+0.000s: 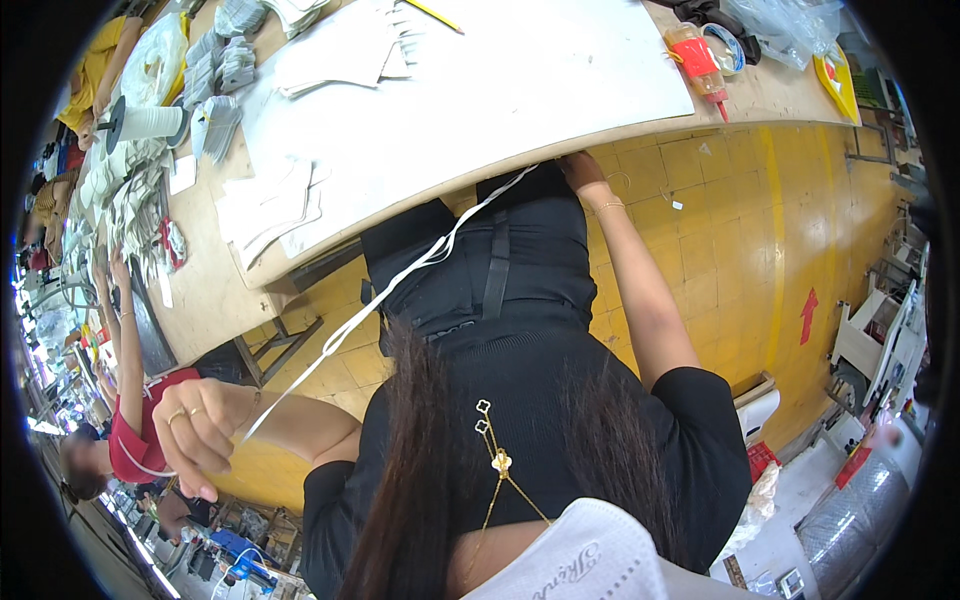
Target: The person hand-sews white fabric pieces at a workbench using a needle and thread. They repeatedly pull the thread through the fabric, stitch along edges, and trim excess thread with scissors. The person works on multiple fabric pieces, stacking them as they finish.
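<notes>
Both hands apart, with a white strip strung between them. Left hand: fingers curled and pressed together, pinching the white strip; a thin tail shows on its left side. Left of and behind this hand, a co-worker in a red top reaches toward the desk. Beyond the left hand, on the desk: a spool of white material with dark flanges, stacks of grey pieces near it. Between the hands and farther out: pale flat cut pieces and a large white sheet. From the left hand, the strip slants across the person's dark clothing to the desk's near edge, just left of the right hand. Right hand: low at that edge, partly hidden; grip cannot be told. Beyond it, to the right: a bottle with a red band beside a tape roll.
</notes>
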### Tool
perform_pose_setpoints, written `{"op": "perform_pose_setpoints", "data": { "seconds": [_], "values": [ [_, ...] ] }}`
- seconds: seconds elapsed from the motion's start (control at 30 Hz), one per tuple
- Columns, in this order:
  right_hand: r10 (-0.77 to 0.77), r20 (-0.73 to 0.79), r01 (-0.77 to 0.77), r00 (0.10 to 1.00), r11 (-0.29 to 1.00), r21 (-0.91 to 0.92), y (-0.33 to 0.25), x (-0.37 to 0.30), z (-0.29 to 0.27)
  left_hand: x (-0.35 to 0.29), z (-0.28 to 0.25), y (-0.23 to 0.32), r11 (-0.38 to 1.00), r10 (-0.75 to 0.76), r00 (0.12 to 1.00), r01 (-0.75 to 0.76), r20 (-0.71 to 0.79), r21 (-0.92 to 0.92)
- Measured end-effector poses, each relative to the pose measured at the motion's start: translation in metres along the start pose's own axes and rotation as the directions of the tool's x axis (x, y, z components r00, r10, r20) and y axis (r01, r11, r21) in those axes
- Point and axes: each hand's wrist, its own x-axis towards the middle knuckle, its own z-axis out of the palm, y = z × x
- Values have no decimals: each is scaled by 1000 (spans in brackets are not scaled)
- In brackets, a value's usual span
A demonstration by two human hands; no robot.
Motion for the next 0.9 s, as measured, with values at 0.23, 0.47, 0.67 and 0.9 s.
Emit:
{"op": "perform_pose_setpoints", "data": {
  "seconds": [0.23,0.47,0.67,0.9],
  "values": [
    [70,99,-68,993,998,-18,23,20,17,0,14,29,971,215,975,-207,57,-118],
    [-70,-74,69,995,997,-24,43,24,42,-26,23,83,942,323,945,-316,-54,113],
    [-24,-144,23,989,1000,-8,38,17,27,-49,23,138,869,398,829,-203,-393,452],
    [126,-472,-181,873,981,-72,157,-69,-66,-89,-13,275,691,523,652,52,-549,721]
  ]
}}
